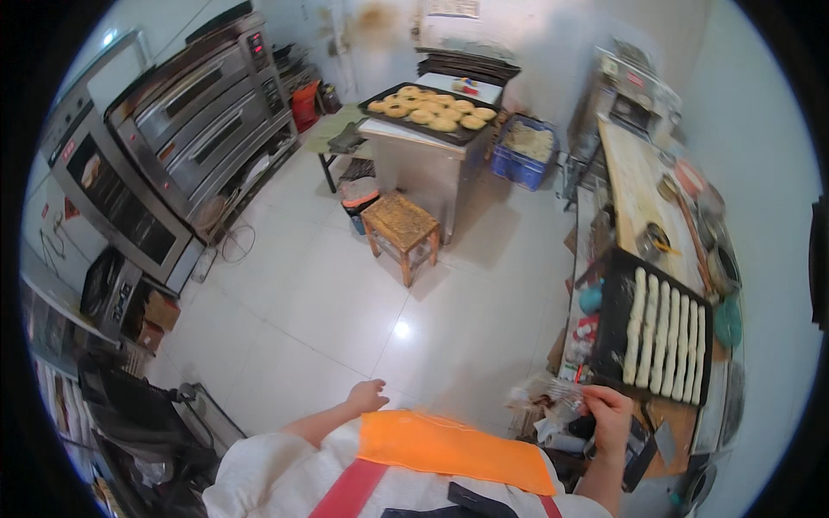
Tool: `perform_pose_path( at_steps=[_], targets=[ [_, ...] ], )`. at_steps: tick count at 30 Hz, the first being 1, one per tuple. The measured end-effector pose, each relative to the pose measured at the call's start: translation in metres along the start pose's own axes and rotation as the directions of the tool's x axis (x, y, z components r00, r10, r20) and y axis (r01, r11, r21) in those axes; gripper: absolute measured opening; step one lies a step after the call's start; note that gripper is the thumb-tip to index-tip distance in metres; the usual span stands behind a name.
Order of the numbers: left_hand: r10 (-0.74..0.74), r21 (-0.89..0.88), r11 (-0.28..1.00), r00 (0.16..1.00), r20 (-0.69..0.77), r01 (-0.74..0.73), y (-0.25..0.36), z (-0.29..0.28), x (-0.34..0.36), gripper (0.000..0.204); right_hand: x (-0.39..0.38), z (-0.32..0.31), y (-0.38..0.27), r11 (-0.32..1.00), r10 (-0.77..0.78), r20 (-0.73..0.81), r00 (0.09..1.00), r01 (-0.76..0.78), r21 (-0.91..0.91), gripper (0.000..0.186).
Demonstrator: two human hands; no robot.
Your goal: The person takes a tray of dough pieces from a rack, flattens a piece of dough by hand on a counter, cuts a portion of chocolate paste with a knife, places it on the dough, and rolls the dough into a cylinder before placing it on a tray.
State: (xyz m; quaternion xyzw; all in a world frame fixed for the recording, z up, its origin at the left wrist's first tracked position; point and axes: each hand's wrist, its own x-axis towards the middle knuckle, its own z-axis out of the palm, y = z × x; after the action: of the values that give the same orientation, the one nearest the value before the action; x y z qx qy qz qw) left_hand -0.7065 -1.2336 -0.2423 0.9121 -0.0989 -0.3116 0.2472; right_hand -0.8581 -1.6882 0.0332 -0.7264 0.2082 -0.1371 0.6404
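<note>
My right hand (610, 412) is closed, pinching a crinkled see-through plastic bag (557, 394) beside the right-hand worktable. Something brownish shows in or behind the bag; I cannot make out which. Close by, a black baking tray (615, 332) carries several long pale dough strips (667, 332) lying side by side. My left hand (369, 396) hangs over the floor in front of my orange-and-white clothing, its fingers loosely apart and nothing visible in them.
A metal cabinet (423, 164) bears a tray of round golden breads (429, 110). Before it stands a wooden stool (401, 222). Deck ovens (203, 108) line the left wall, with a black chair (142, 406) nearer. A blue crate (520, 175) and a floured worktop (639, 173) are at right.
</note>
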Motion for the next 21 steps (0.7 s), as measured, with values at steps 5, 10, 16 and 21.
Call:
perform_pose_path(
  at_steps=[5,10,16,21],
  targets=[
    [-0.147,-0.165,0.971,0.978,0.152,0.171,-0.091,-0.046,0.035,0.058,0.127,0.107,0.047,0.971,0.174,0.138,0.975,-0.193,0.142,0.023],
    [-0.241,-0.355,0.912,0.969,-0.061,0.205,-0.165,-0.134,0.115,0.054,0.234,0.225,0.042,0.984,0.138,0.274,0.952,-0.162,0.068,0.039],
    [-0.485,-0.583,0.765,0.84,-0.242,0.274,-0.264,-0.247,0.159,0.047,0.412,0.386,0.073,0.925,0.241,0.44,0.865,-0.067,-0.374,0.045],
    [-0.747,-0.652,0.586,0.631,-0.206,0.481,-0.352,-0.28,0.102,0.046,0.536,0.553,0.069,0.848,0.138,0.578,0.804,0.206,-0.488,0.039]
  ],
)
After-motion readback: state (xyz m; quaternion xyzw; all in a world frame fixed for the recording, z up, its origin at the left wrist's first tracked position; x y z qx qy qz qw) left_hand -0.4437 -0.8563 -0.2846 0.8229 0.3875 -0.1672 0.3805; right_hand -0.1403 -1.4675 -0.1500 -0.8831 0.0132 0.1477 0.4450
